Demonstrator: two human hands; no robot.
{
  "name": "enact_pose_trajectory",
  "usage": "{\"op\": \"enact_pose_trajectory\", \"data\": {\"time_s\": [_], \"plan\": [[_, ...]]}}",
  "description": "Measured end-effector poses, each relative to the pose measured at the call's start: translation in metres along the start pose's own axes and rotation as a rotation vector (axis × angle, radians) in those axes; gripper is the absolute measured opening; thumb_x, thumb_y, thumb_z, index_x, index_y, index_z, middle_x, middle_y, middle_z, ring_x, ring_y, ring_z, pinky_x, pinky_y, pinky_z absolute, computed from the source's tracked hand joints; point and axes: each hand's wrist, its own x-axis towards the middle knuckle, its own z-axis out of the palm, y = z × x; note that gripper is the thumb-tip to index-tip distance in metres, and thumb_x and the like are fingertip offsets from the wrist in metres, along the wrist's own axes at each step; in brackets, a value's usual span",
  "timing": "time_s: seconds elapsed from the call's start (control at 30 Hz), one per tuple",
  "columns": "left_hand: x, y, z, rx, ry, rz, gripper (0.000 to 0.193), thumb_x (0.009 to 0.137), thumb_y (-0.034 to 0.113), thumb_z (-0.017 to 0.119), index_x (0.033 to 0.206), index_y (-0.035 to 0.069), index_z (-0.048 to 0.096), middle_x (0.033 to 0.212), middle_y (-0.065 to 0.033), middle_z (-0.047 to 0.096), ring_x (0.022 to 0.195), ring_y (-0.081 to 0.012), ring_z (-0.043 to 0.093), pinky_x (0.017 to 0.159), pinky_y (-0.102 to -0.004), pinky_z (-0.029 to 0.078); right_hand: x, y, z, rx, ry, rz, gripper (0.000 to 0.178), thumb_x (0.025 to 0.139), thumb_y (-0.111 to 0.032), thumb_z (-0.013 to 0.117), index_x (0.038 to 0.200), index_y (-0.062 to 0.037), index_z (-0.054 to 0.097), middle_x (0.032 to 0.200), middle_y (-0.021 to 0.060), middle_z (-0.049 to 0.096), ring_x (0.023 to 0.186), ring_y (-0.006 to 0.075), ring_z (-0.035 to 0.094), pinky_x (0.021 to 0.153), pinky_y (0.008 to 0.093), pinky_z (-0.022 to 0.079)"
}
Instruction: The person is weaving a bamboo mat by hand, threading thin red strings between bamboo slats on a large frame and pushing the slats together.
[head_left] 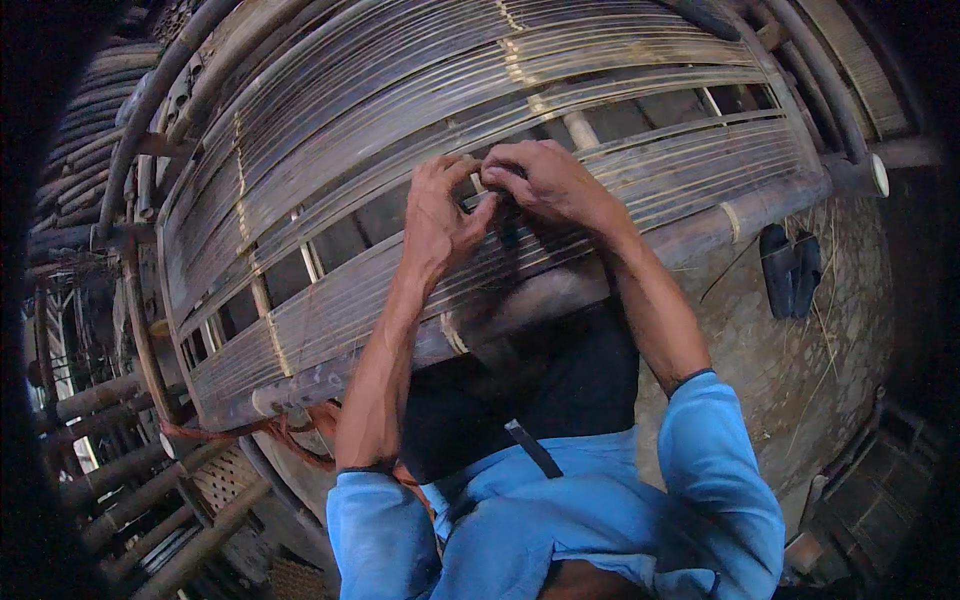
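- While both hands are held close together near the centre of the frame, the left hand (437, 210) is curved, with a gap seen between thumb and forefinger; whether anything is gripped at the tips cannot be told.
- The right hand (545, 180) is set just beside it, fingers bent inward; what is pinched there, if anything, is hidden.
- The slats (380, 120), thin and long, are spread beneath both hands from centre left to upper right, and are partly covered by the forearms.
- Light ties (270, 325) are seen crossing them at left.
- An open gap (640, 118) is left between two bands of slats, right of centre.
- The near edge is bounded by a rail (780, 203), below which the dark-clothed lap (520, 385) is placed.
- Poles (90, 150) are stacked at upper left; a red cord (300, 440) is looped at lower left.
- Dark slippers (790, 270) are left on the ground (850, 300) at right.
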Motion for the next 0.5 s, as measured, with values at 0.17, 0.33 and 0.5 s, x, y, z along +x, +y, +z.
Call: {"op": "enact_pose_trajectory", "data": {"time_s": [0.17, 0.33, 0.5], "plan": [[-0.029, 0.01, -0.038, 0.083, 0.042, 0.304, 0.025, 0.077, 0.02, 0.083, 0.092, 0.004, 0.071, 0.11, -0.0159, 0.064, 0.109, -0.0357, 0.058, 0.094, -0.0436, 0.049, -0.024, -0.038, -0.015, 0.402, 0.005, 0.0, 0.02, 0.101, -0.017, 0.063, 0.103, 0.0008, 0.072, 0.087, 0.0069, 0.074, 0.079, 0.0179, 0.068, 0.075, 0.0313, 0.053], [-0.111, -0.008, -0.104, 0.212, -0.045, -0.034, 0.029, 0.082, 0.022, 0.082, 0.078, 0.001, 0.064, 0.095, -0.0155, 0.063, 0.09, -0.0313, 0.061, 0.085, -0.0407, 0.05, -0.042, -0.031, -0.016, 0.449, -0.039, 0.119, 0.018, 0.101, -0.016, 0.064, 0.104, 0.0001, 0.073, 0.086, 0.0045, 0.072, 0.08, 0.0107, 0.064, 0.075, 0.0282, 0.052], [-0.266, -0.05, -0.197, -0.16, 0.277, -0.482, 0.037, 0.103, 0.026, 0.061, 0.078, -0.002, 0.062, 0.07, 0.0015, 0.055, 0.071, -0.0104, 0.048, 0.071, -0.0294, 0.041, -0.039, -0.027, -0.018, 0.5, 0.033, 0.153, 0.017, 0.099, -0.015, 0.066, 0.107, -0.0028, 0.075, 0.086, 0.0027, 0.07, 0.08, 0.0085, 0.062, 0.074, 0.0274, 0.051]]}}
